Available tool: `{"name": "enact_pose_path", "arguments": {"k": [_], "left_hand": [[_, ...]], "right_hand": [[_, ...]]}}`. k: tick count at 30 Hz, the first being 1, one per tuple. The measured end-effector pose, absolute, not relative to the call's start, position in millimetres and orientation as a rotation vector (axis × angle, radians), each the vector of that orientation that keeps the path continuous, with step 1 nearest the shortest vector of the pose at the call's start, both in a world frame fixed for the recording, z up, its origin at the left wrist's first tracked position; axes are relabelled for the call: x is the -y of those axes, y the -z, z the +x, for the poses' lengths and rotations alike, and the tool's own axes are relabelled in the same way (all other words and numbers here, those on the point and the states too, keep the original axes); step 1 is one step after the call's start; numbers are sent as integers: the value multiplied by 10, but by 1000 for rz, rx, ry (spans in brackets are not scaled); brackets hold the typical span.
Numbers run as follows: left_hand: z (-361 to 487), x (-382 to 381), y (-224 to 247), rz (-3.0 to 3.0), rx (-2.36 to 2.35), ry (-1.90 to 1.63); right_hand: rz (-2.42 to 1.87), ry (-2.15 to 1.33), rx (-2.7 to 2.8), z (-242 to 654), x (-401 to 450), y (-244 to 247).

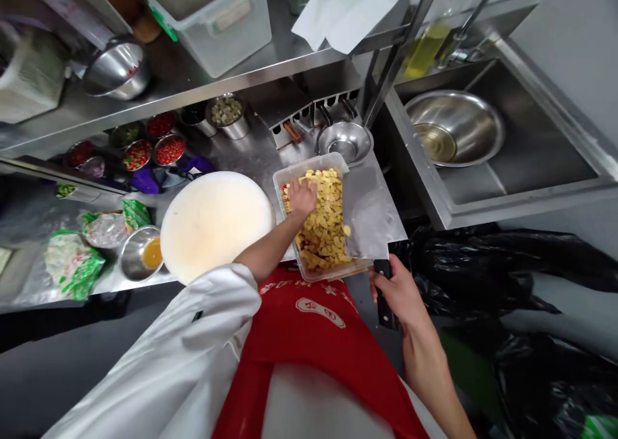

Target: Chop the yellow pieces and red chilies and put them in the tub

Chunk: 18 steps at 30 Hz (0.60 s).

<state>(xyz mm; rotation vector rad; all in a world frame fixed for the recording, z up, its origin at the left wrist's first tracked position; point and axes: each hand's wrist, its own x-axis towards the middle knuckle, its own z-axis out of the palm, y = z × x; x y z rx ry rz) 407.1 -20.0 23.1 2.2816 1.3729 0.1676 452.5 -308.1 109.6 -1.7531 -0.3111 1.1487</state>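
My left hand (303, 197) lies on a heap of thin yellow slices (326, 223), its fingers stretched out and apart. The slices fill a clear plastic tub (316, 275) at the counter's front edge; a few red bits show at its left side. In my right hand (400, 291) is the black handle of a cleaver (367, 217), the fingers wrapped round it. The broad blade lies flat along the tub's right side, over its rim, with one slice stuck to it. Left of the tub sits a round white cutting board (217, 223).
Behind the tub are a metal strainer bowl (344, 141) and a knife rack (309, 118). Bowls of chopped red peppers (170, 149) stand at the back left, a bowl with yellow liquid (141, 252) in front. At right is a sink holding a steel basin (456, 127); a shelf (232, 72) overhangs the counter.
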Motion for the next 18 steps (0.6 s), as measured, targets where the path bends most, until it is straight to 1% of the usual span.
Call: {"name": "enact_pose_path", "arguments": {"k": [2, 4, 5, 7, 9, 11, 14, 18], "left_hand": [[4087, 509, -318, 2370, -1158, -357], [4090, 808, -389, 2474, -922, -438], [4078, 916, -404, 2505, -870, -440], [4022, 995, -392, 2518, -959, -418], [3908, 881, -359, 2536, -1084, -376], [3740, 654, -352, 2555, -1101, -295], [3448, 352, -398, 2501, -937, -221], [2998, 262, -394, 2557, -751, -236]], "right_hand": [[-1752, -1101, 300, 4510, 3001, -1079], [-1738, -1064, 302, 4479, 2886, -1059], [-1741, -1038, 301, 4456, 2832, -1052], [-1743, -967, 283, 4405, 2755, -1054], [-1718, -877, 241, 4365, 2711, -1081], [-1685, -794, 223, 4347, 2671, -1123], [-1666, -745, 226, 4321, 2578, -1184], [-1663, -797, 204, 4199, 2433, -1176]]}}
